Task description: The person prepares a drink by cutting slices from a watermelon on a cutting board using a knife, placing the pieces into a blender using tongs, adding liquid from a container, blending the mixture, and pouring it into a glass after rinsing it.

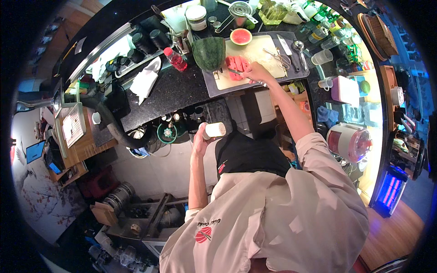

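Note:
My left hand (199,142) is wrapped around a pale cylindrical container (215,130), tilted on its side in front of my dark apron (252,153). What is inside cannot be made out. Over the cutting board my right hand (256,73) grips a slender metal utensil (235,71), perhaps tongs. The utensil's tip lies at the red watermelon slices (238,63). A large uncut-side-up piece of watermelon (209,54) rests left of the slices. Behind them is a smaller cut watermelon piece (241,36), red flesh up. The cream cutting board (225,84) sits on a grey mat (300,76).
Right of the board's middle lie a knife (284,45), scissors (271,53) and a metal scoop (299,47). A red bottle (175,59) and a white cloth (146,80) are on the black counter (170,92). A drink dispenser (350,141) stands at right.

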